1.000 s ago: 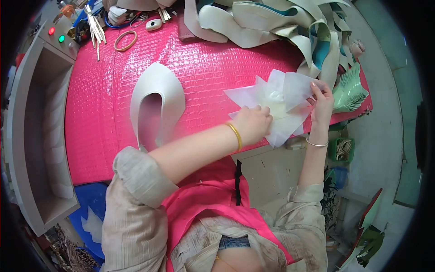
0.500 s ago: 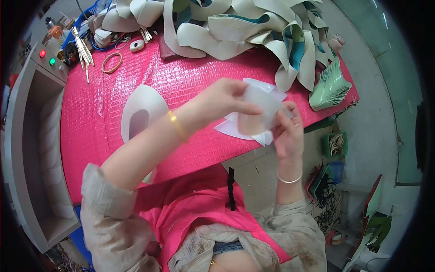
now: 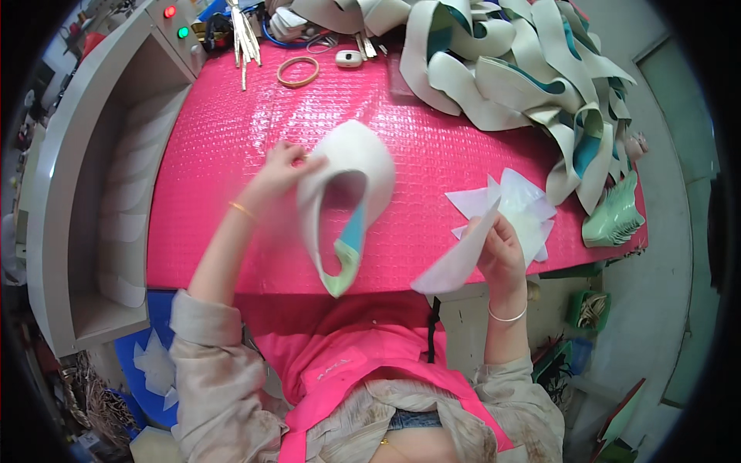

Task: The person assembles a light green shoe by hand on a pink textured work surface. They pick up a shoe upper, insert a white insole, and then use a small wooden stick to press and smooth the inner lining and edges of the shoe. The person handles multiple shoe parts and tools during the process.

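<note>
My left hand (image 3: pixel 284 170) pinches the left edge of a white shoe upper (image 3: pixel 370 154) over the pink tabletop. The upper's opening faces me, and its teal and pale green lining shows at the heel end. My right hand (image 3: pixel 502 251), near the table's front edge, holds a thin, translucent whitish piece (image 3: pixel 463 251) between thumb and fingers, tilted up on edge. Just beyond that hand lies a loose pile of similar translucent pieces (image 3: pixel 529 204), with pointed corners sticking out.
A heap of white uppers (image 3: pixel 525 85) covers the back right. Pale green stacked pieces (image 3: pixel 615 214) sit at the right corner. A tape roll (image 3: pixel 298 72) and small white device (image 3: pixel 349 59) lie at the back. A grey cabinet (image 3: pixel 116 193) with lit buttons stands left.
My hands have come apart. The left moved from the translucent pieces to the shoe upper and took its edge; the right keeps one translucent piece. The view has shifted left.
</note>
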A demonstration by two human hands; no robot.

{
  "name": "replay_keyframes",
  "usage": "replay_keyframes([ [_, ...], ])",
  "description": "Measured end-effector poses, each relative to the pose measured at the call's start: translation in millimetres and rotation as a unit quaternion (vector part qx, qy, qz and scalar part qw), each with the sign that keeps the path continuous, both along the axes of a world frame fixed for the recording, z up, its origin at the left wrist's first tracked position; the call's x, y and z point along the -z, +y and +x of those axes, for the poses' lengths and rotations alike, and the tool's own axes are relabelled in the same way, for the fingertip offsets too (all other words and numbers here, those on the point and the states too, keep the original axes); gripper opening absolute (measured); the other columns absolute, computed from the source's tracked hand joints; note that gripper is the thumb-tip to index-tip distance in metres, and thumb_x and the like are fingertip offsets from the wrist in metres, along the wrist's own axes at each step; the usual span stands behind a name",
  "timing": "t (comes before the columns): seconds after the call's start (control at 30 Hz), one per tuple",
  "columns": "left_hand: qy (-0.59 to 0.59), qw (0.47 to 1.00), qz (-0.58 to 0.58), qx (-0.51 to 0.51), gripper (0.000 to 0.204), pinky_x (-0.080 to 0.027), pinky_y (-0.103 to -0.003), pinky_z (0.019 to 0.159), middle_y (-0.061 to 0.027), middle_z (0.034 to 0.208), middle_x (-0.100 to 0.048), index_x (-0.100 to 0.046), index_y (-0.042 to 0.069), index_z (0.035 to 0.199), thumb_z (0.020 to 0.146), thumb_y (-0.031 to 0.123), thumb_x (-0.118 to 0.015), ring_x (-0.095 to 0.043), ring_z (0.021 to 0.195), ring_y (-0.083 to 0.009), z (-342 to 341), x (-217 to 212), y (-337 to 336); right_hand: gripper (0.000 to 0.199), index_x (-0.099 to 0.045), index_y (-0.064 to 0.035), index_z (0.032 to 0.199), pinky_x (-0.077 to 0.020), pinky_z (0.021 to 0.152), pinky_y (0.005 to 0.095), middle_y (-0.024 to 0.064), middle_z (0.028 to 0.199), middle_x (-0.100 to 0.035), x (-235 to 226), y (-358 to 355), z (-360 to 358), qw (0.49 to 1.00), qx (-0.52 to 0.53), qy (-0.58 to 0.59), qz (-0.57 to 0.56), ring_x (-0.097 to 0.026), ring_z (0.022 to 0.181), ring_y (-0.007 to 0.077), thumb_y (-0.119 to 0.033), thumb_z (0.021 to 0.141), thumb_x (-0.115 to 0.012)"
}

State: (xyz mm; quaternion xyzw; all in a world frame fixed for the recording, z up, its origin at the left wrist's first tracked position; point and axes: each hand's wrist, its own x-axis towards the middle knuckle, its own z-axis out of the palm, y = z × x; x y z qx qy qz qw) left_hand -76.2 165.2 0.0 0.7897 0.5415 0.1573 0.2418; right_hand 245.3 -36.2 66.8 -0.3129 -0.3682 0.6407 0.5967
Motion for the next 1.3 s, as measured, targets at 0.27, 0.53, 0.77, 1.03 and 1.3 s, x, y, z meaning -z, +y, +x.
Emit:
replay_keyframes([
  [0.27,-0.396,0.731,-0.460,0.313,0.026,-0.043,-0.025,0.079,-0.0021,0.095,-0.057,-0.053,0.003,0.099,0.077,0.009,-0.066,-0.052,0.090,-0.0086,74.1,-94.1,-72.8,0.034,-0.051,-0.0018,0.109,-0.0495,0.061,0.0320,0.0082,0.081,-0.057,29.8,-18.3,0.1,0.995,-0.046,0.084,0.018,-0.056,0.067,0.0175,-0.028,0.087,-0.055],
  [0.53,-0.529,0.687,-0.432,0.250,0.019,-0.043,-0.027,0.082,-0.0030,0.097,-0.051,-0.045,0.005,0.102,0.085,0.008,-0.054,-0.050,0.096,-0.0098,88.6,-86.1,-118.9,0.033,-0.049,-0.0042,0.116,-0.0520,0.066,0.0348,0.0186,0.119,-0.050,2.4,-30.7,7.0,0.987,-0.051,0.155,0.009,-0.059,0.089,0.0250,-0.026,0.092,-0.041],
  [0.77,-0.476,0.787,-0.381,-0.089,0.042,-0.050,-0.029,0.075,-0.0112,0.096,-0.059,-0.042,0.004,0.116,0.079,0.006,-0.062,-0.060,0.085,-0.0171,8.0,-19.3,-149.6,0.041,-0.041,0.0019,0.126,-0.0333,0.102,0.0427,0.0158,0.129,-0.045,53.2,-8.2,-72.1,0.933,-0.069,0.249,-0.252,-0.042,0.120,0.0285,-0.024,0.094,-0.039],
  [1.03,0.084,0.975,0.204,0.013,0.056,-0.046,-0.043,0.074,-0.0184,0.093,-0.057,-0.045,0.008,0.123,0.070,0.009,-0.064,-0.056,0.084,-0.0385,-9.4,-32.8,-191.3,0.041,-0.039,0.0003,0.127,-0.0343,0.102,0.0450,0.0165,0.125,-0.048,55.9,-7.8,-87.0,0.898,-0.144,0.341,-0.239,-0.044,0.119,0.0291,-0.025,0.095,-0.038],
  [1.3,-0.324,0.904,-0.269,-0.071,0.024,-0.048,-0.031,0.065,-0.0100,0.077,-0.060,-0.060,-0.001,0.093,0.082,0.020,-0.055,-0.060,0.071,-0.0188,-36.4,-24.2,-156.2,0.024,-0.051,-0.0006,0.101,-0.0438,0.066,0.0263,0.0045,0.085,-0.059,36.0,53.4,-138.5,0.949,-0.197,-0.141,-0.203,-0.056,0.075,0.0132,-0.023,0.091,-0.050],
])
